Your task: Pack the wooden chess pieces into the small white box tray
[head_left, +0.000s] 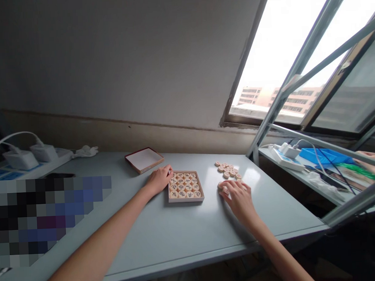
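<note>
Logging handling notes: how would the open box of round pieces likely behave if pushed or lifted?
The box probably slides rather than tips, being low and wide. Its pieces sit close in rows, so likely shift little. With its top open, tilting could spill them.

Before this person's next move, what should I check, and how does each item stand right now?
1. Box open: ok. The box is uncovered; the lid lies apart, behind it to the left.
2. Box steadied: ok. The left hand is at its far-left corner.
3. Boxed pieces flat: ok. They lie in rows, markings up.
4. Room in the visible layer: not ok. No gap shows.
5. Right hand gripping a piece: cannot tell. It covers the contact.
6. Loose pieces away from the table's edges: ok. They lie grouped beyond the right hand.
</note>
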Demonstrator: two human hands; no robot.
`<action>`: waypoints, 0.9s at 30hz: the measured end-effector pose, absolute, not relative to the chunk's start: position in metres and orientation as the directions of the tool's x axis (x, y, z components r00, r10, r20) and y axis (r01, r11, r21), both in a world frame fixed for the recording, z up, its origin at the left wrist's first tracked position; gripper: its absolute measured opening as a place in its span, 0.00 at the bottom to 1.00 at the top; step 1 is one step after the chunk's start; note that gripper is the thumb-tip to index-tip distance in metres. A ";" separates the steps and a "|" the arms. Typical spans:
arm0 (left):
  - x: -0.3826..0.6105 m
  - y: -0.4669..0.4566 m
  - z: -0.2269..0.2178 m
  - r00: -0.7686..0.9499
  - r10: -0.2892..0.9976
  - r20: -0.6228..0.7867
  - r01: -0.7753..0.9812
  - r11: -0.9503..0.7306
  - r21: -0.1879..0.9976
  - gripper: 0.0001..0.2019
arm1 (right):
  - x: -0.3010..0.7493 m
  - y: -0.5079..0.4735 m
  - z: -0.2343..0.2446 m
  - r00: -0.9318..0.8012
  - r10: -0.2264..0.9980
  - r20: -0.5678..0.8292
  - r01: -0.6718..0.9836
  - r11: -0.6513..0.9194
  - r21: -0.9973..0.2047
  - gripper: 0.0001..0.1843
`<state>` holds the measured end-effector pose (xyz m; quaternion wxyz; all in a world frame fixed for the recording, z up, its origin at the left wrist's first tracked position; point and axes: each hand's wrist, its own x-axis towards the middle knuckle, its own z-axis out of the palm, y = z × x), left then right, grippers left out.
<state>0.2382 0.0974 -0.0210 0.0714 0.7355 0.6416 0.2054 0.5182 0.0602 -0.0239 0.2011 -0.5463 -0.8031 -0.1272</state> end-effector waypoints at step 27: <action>0.232 0.106 -0.026 0.059 0.979 0.197 0.812 -0.162 0.561 0.19 | 0.402 0.107 -0.006 -0.496 0.795 0.349 0.448 0.579 -0.682 0.08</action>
